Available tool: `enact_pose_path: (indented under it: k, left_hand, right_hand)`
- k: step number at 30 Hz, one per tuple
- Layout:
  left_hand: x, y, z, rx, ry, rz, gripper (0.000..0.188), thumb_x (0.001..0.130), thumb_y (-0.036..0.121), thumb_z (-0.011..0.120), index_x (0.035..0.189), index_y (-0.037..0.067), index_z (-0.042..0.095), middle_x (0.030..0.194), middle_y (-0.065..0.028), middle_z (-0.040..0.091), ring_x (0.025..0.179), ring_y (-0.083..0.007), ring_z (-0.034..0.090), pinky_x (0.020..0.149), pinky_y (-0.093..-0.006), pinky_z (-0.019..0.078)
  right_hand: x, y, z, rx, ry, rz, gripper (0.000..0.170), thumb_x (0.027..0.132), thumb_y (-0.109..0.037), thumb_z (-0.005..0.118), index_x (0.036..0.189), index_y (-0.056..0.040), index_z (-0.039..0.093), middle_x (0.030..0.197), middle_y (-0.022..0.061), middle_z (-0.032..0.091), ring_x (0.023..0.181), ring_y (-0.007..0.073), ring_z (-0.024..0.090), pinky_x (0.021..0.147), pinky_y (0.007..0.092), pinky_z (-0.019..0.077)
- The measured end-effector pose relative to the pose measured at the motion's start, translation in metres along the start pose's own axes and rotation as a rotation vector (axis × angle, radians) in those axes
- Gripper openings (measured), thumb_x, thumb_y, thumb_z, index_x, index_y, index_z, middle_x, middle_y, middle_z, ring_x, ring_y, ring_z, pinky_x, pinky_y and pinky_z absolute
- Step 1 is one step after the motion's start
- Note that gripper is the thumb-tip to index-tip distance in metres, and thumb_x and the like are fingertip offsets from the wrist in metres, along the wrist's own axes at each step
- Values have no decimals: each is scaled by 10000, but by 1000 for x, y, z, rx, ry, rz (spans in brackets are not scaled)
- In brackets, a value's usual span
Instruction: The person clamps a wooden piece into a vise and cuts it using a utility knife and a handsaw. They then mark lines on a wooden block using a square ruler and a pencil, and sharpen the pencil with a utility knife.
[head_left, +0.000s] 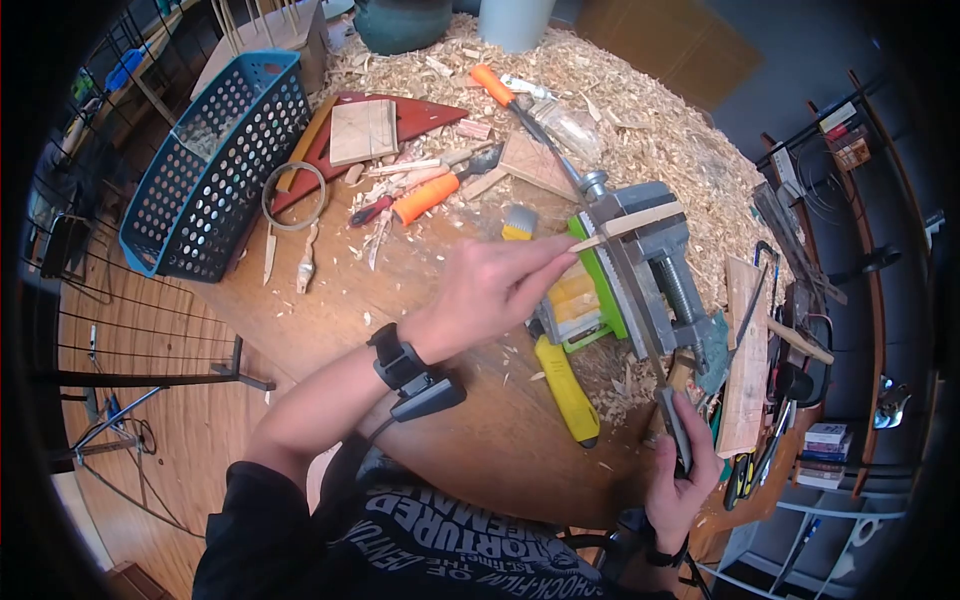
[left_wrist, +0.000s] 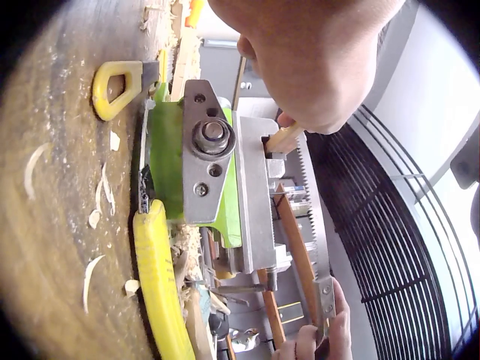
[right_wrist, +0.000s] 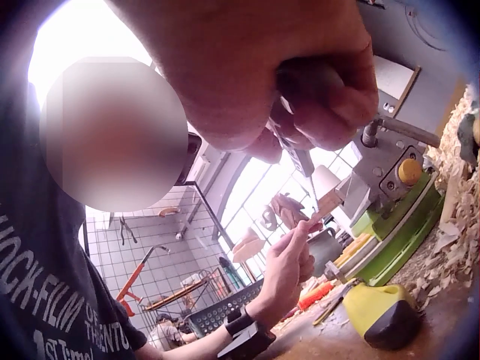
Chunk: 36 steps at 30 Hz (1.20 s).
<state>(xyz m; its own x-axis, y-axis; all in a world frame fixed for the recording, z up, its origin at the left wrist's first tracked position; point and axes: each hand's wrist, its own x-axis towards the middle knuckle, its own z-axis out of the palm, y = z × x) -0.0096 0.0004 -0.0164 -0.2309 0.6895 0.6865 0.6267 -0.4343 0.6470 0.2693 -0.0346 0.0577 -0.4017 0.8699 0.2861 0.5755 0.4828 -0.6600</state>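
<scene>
My left hand [head_left: 485, 290] pinches one end of a thin wooden strip [head_left: 650, 215], which lies across the top of a grey vise [head_left: 680, 245] with a green base. In the left wrist view the strip [left_wrist: 283, 140] sticks out from the vise's top, and a toothed saw blade [left_wrist: 313, 217] stands right beside it. The handle of this handsaw [head_left: 675, 430] is gripped by my right hand [head_left: 680, 490], low and to the right of the vise. The right wrist view has the right hand [right_wrist: 300, 90] curled round the handle, most of which its fingers hide.
Wood shavings [head_left: 640, 100] cover the far side of the table. A yellow-handled tool [head_left: 567, 395] lies just before the vise. Orange-handled tools [head_left: 425, 198], a red triangle [head_left: 430, 122] and a blue basket [head_left: 215, 190] are to the left. Several boards and tools lie right of the vise.
</scene>
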Motion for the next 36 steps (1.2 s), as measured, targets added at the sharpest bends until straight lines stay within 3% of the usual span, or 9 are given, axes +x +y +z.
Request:
enact_pose_path:
  k: [4, 6, 7, 9, 17, 19, 28, 32, 36]
  left_hand:
    - [-1, 1, 1, -26, 5, -52, 164, 903, 125, 686, 1042, 59, 741, 684, -125, 674, 514, -215, 644, 470, -304, 480]
    - [-3, 0, 4, -49, 16, -73, 172, 899, 130, 695, 1049, 60, 741, 652, -117, 656, 486, -198, 617, 458, -298, 461]
    - [-3, 0, 4, -70, 29, -95, 181, 896, 135, 703, 1056, 60, 740, 620, -108, 638, 459, -180, 590, 447, -292, 442]
    - [-4, 4, 0, -68, -18, -131, 195, 907, 108, 687, 1084, 41, 730, 576, -61, 544, 464, -113, 494, 444, -264, 376]
    - [-12, -8, -4, -209, -1, -227, 218, 929, 140, 670, 1120, 35, 665, 490, 25, 323, 442, -40, 317, 437, -246, 253]
    - [-14, -11, -4, -274, -6, -321, 218, 1032, 144, 512, 1157, -9, 604, 641, 76, 457, 569, 4, 380, 508, -195, 282]
    - [-14, -21, 1, -315, 64, -484, 124, 1034, 114, 526, 1083, 9, 572, 727, 69, 544, 618, 30, 381, 528, -178, 263]
    - [-12, -10, -1, -323, 18, -526, 99, 1024, 89, 538, 1082, 13, 564, 729, 76, 544, 621, 33, 383, 534, -173, 258]
    - [-9, 2, 0, -428, 144, -391, 58, 950, 49, 633, 1003, 24, 626, 530, 98, 326, 497, 8, 286, 456, -220, 206]
  right_hand:
    - [4, 6, 4, -29, 34, -103, 387, 872, -38, 619, 1252, 38, 620, 879, 131, 703, 704, 146, 629, 651, 282, 481]
    - [5, -4, -2, 79, -92, 130, 365, 952, -102, 562, 1290, 33, 587, 1253, 174, 646, 1134, 239, 617, 1020, 354, 430]
    - [7, -3, -1, 80, -89, 132, 365, 952, -102, 562, 1290, 33, 587, 1253, 174, 646, 1134, 239, 617, 1020, 354, 430]
    - [11, -1, 2, 60, 48, 35, 337, 906, -89, 611, 1219, 36, 634, 770, 64, 648, 637, 94, 571, 588, 228, 431]
    - [23, 24, 9, 488, 182, 226, 278, 1008, -161, 544, 1163, 66, 585, 545, -33, 440, 397, 37, 377, 380, 209, 258]
    - [32, 30, 10, 661, 164, 243, 297, 1019, -188, 534, 1158, 69, 585, 531, -32, 425, 387, 45, 364, 369, 211, 264]
    - [38, 70, 2, 1149, 211, 383, 506, 1070, -359, 351, 1192, 80, 570, 471, -24, 301, 332, 83, 277, 322, 230, 268]
    - [34, 80, -2, 1215, 246, 368, 503, 1071, -353, 332, 1237, 70, 548, 487, -35, 297, 343, 74, 268, 322, 221, 271]
    - [34, 93, -3, 1139, 267, 374, 491, 1070, -344, 338, 1245, 62, 551, 493, -39, 290, 350, 69, 270, 328, 216, 263]
